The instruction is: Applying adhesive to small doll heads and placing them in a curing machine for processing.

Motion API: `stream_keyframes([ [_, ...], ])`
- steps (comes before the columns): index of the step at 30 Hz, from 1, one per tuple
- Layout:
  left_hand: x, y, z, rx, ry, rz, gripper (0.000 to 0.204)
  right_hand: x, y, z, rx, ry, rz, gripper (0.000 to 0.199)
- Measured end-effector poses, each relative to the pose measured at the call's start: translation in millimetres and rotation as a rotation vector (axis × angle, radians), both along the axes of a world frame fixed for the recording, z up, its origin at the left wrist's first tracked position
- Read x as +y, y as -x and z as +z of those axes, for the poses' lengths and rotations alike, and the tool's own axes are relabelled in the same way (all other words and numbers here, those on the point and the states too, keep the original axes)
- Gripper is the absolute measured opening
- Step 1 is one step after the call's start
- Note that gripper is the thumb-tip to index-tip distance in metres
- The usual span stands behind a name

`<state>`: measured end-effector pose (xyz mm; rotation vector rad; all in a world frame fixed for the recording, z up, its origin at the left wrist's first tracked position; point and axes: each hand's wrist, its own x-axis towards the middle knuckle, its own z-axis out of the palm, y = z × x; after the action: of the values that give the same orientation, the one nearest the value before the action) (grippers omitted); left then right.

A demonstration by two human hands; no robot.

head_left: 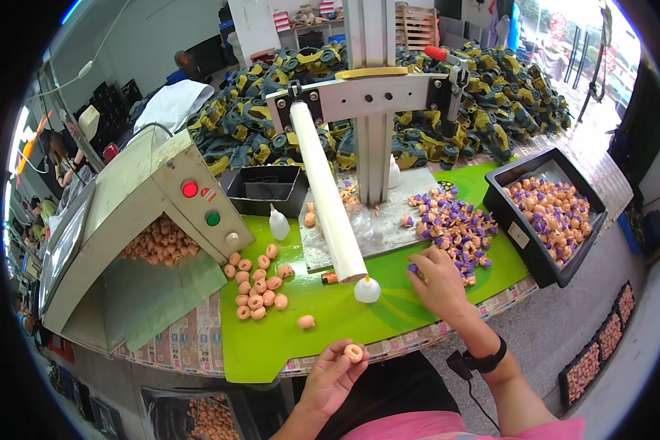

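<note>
Between the thumb and fingers of my left hand (330, 383), just off the front edge of the table, is a hollow peach doll head (354, 353) with its opening facing up. My right hand (440, 284) reaches over the green mat (323, 359), its fingertips pinched on a small purple-and-peach doll part (413, 269). Beside that hand spreads a loose pile of similar purple-and-peach parts (458, 227). Several more peach heads (258, 282) lie grouped left of centre, and a single head (306, 322) sits apart from them, closer to my left hand.
A white squeeze bottle (367, 290) stands below the white roller (326, 191) of a metal post. Another bottle (279, 223) is near a black tray (264, 187). At left is a machine (136, 242) holding heads; at right, a black bin (557, 275) of parts. Toy vehicles (271, 88) heap behind.
</note>
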<state>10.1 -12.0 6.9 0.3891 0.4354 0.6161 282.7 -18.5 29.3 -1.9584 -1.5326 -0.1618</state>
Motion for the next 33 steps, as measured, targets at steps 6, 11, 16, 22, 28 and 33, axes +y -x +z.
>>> stream_keyframes([
  [6, -1.7, -2.4, -2.0, 0.009, 0.005, 0.035, 0.026, -38.0, 40.4, 29.8, 0.686, 0.054, 0.368, 0.021],
  [11, -1.2, -10.4, 4.8, -0.006, -0.057, -0.044, 0.03, -59.8, 66.8, 27.1, 0.854, 0.056, 0.467, 0.027],
  [16, -4.6, -7.8, 1.0, 0.019, -0.095, -0.042, 0.03, -57.4, 72.3, 22.8, 0.796, -0.027, 0.564, 0.024],
  [22, -6.9, -5.0, -5.7, 0.03, -0.145, -0.057, 0.03, -57.5, 64.8, 24.8, 0.788, 0.035, 0.687, 0.023],
  [28, -7.5, -9.3, -5.3, -0.032, -0.104, -0.081, 0.031, -57.9, 60.3, 14.2, 0.975, 0.045, 0.68, 0.024],
  [33, -10.9, -9.1, -2.2, 0.052, -0.261, 0.007, 0.03, -57.4, 63.3, 11.6, 0.925, 0.022, 0.682, 0.022],
])
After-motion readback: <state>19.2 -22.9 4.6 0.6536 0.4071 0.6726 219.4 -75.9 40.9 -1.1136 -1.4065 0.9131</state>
